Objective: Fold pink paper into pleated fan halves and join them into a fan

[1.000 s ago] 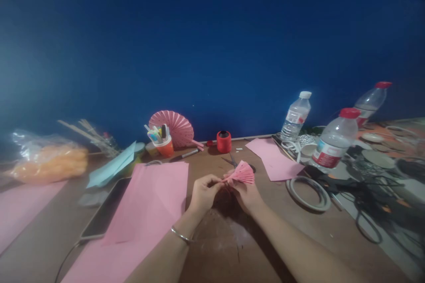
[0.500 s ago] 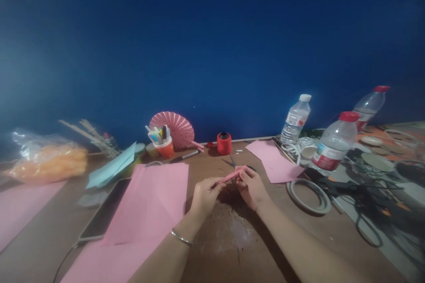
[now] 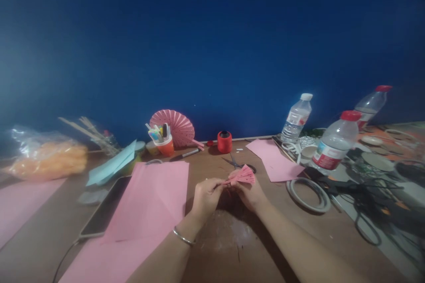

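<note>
A small pleated pink paper fan [image 3: 245, 175] is between my two hands above the table. My left hand [image 3: 206, 194] pinches its narrow end, with a silver bangle on that wrist. My right hand [image 3: 249, 193] is closed on the fan from below, and the pleats spread out over its fingers. Dark holes dot the folded paper. Just beyond my right hand lie scissors [image 3: 233, 162], their blades apart and one handle loop partly hidden by the fan. A larger, opened pink fan [image 3: 179, 126] leans against the blue wall.
Pink sheets [image 3: 156, 199] lie left of my hands beside a dark phone [image 3: 108, 208]. Ahead stand a pen cup [image 3: 165, 147] and a red spool [image 3: 225, 142]. On the right are cut pink paper [image 3: 274, 161], a grey tape ring [image 3: 308, 195], cables and bottles [image 3: 336, 143].
The folded pink strip has spread into a small fan shape at its right end. My right hand has turned and moved slightly lower, uncovering more of the scissors.
</note>
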`<state>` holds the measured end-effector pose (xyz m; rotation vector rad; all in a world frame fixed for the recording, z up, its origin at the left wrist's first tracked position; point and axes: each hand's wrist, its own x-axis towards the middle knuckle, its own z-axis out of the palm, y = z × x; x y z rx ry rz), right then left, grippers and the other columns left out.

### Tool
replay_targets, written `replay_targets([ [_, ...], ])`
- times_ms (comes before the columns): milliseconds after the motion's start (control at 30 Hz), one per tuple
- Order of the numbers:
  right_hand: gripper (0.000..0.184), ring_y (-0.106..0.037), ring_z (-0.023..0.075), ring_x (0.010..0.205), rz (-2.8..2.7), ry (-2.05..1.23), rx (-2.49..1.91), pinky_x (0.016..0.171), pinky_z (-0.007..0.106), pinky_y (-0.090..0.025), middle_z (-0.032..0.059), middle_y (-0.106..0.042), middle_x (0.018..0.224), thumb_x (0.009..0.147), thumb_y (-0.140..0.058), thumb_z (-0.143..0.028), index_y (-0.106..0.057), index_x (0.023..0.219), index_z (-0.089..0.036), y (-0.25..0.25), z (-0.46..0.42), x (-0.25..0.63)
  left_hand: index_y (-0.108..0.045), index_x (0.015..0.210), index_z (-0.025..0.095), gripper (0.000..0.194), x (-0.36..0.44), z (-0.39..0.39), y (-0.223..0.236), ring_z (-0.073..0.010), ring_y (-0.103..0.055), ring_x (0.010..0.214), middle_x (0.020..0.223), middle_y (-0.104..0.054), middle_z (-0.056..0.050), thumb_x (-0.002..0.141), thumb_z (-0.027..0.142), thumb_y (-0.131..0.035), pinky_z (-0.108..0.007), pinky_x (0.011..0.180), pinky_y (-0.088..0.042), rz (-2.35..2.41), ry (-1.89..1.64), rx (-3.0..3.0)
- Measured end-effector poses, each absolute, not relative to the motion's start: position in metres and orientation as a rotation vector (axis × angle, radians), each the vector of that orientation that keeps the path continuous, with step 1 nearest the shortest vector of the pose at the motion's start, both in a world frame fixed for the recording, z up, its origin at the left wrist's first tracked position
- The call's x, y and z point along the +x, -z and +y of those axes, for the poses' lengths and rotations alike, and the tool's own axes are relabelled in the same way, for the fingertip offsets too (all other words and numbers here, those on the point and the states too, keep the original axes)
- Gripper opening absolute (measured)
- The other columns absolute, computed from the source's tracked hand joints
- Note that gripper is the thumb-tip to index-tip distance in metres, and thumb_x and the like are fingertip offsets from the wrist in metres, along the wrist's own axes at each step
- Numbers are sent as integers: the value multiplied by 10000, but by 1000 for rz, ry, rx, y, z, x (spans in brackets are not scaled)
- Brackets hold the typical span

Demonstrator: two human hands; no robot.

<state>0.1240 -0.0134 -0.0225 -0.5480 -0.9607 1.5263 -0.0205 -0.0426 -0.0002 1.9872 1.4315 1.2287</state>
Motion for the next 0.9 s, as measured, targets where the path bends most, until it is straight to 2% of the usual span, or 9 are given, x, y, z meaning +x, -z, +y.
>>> replay_targets([
  [200, 153, -439, 65, 470, -782, -1503, -640, 462, 205, -357, -33, -549, 577, 505, -753, -196, -651, 615, -163, 18, -4, 131, -676, 825, 199, 168, -24, -40, 4, -137, -604, 660, 743, -682, -19, 750, 193, -526, -230, 650, -453, 1492, -1237, 1903],
  [433, 134, -434, 63, 480, -768, -1444, -588, 443, 193, -353, -34, -539, 577, 489, -759, -194, -632, 526, -172, 15, -2, 136, -664, 796, 199, 169, -23, -41, 2, -129, -584, 639, 701, -667, -11, 764, 209, -498, -213, 610, -426, 1478, -1175, 1916],
  [600, 158, -452, 63, 482, -804, -1486, -653, 443, 188, -365, -33, -564, 611, 502, -749, -168, -592, 499, -162, 17, -4, 133, -628, 803, 197, 176, -17, -44, -6, -132, -569, 646, 717, -653, -5, 787, 222, -454, -218, 608, -396, 1457, -968, 2066],
  [667, 141, -488, 76, 511, -840, -1516, -645, 480, 196, -389, -31, -580, 624, 518, -743, -164, -603, 532, -161, 18, -6, 131, -602, 835, 196, 208, -15, -43, -6, -134, -570, 667, 745, -648, -11, 818, 220, -396, -222, 623, -393, 1409, -879, 2106],
  [733, 156, -529, 101, 555, -860, -1556, -633, 541, 225, -421, -28, -598, 638, 535, -738, -166, -643, 658, -176, 19, -8, 128, -585, 827, 188, 254, -15, -42, -5, -134, -567, 657, 749, -641, -22, 843, 217, -334, -225, 612, -389, 1417, -814, 2144],
  [833, 361, -562, 132, 613, -893, -1621, -621, 613, 270, -440, -16, -620, 674, 531, -744, -168, -645, 877, -198, 19, -13, 124, -577, 756, 179, 260, -17, -39, -1, -142, -548, 603, 687, -625, -30, 834, 204, -331, -231, 568, -370, 1533, -768, 2241],
  [900, 334, -561, 133, 622, -962, -1633, -607, 613, 267, -434, -6, -619, 699, 522, -750, -174, -658, 843, -189, 19, -15, 122, -581, 744, 181, 238, -19, -39, 1, -146, -549, 601, 677, -624, -32, 819, 195, -355, -230, 563, -365, 1558, -753, 2306],
])
